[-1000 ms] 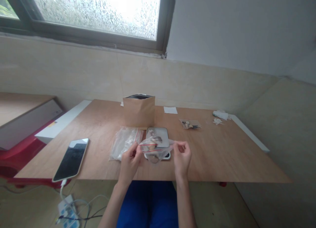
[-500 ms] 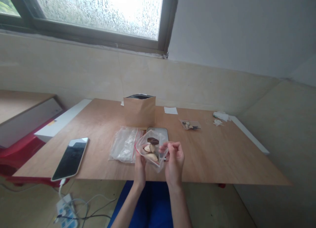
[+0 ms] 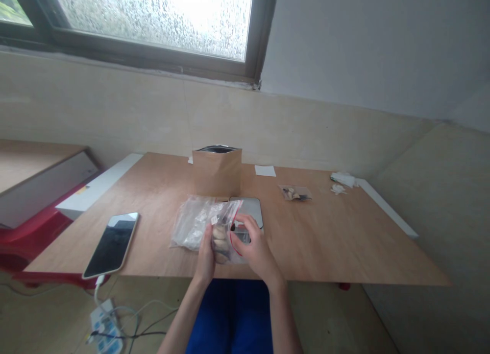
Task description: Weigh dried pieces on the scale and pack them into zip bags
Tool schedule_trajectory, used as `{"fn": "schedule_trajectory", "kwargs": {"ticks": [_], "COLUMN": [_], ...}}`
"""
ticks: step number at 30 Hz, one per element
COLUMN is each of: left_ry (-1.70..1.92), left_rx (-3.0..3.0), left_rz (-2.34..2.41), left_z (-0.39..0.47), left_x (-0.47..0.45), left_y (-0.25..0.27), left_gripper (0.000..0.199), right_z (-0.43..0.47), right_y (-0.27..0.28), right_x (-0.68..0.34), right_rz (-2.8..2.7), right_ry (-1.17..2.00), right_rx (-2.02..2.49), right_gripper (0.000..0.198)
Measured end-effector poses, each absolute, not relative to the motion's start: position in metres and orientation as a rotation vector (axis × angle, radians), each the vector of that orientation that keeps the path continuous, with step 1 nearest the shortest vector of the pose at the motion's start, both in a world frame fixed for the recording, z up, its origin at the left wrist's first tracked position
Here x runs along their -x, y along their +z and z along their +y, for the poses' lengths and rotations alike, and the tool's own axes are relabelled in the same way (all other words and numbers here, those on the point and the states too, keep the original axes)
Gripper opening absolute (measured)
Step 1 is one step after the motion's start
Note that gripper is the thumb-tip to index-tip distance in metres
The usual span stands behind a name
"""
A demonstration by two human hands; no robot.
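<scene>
A clear zip bag (image 3: 220,239) with a red seal strip is held up over the front of the table. Pale and brown pieces that look like dried mushroom slices show through it. My left hand (image 3: 205,257) is closed on the bag's left side. My right hand (image 3: 257,249) has its curved thumb and fingers at the red-edged mouth, gripping it. Under and behind the bag is a flat silver plate, which looks like a small scale (image 3: 251,210), partly hidden. Just left lies a stack of clear zip bags (image 3: 187,226).
Behind the scale stands a brown paper pouch (image 3: 217,172), its top open. Another bag of slices (image 3: 294,193) lies to the right. A phone (image 3: 112,245) on a cable rests at the left edge. White scraps (image 3: 344,179) and a paper slip (image 3: 265,170) lie at the back.
The bag has turned so that its mouth faces right, and the slices have settled lower in it. My right hand has shifted from the bag's right side to its mouth.
</scene>
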State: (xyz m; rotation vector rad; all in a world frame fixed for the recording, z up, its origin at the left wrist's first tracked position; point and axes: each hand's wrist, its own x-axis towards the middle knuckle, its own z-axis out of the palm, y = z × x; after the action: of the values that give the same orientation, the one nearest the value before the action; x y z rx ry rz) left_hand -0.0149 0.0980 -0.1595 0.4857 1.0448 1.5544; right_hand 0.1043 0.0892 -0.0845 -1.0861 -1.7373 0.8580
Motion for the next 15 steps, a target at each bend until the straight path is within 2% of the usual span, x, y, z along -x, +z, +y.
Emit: {"fn": "schedule_trajectory", "kwargs": {"ticks": [3,6,8,13,15], "left_ry": [1.571,1.516,1.484,1.513,1.523], "left_rx": [-0.542,-0.591,-0.654,-0.787,-0.799], "left_rz": [1.234,1.303,1.292,1.256,1.261], "left_z": [0.099,0.098,0.099,0.101,0.102], "left_x": [0.019,0.022,0.023,0.027,0.028], "left_y": [-0.16,-0.153,-0.148,-0.145,-0.147], "left_gripper": [0.026,0.024,0.027,0.042,0.047], "right_z": [0.095,0.099,0.1,0.101,0.101], "right_y": [-0.091,-0.097,-0.099,-0.111,-0.117], "right_x": [-0.101,-0.096,-0.093,-0.087,-0.085], "right_rz": [-1.833,-1.847,-1.833,-1.673,-1.592], "right_ry": [0.992,1.017,0.986,0.914,0.93], "right_rx": [1.119,1.16,1.203,1.263,1.197], "right_gripper": [0.05,0.059,0.056,0.029,0.026]}}
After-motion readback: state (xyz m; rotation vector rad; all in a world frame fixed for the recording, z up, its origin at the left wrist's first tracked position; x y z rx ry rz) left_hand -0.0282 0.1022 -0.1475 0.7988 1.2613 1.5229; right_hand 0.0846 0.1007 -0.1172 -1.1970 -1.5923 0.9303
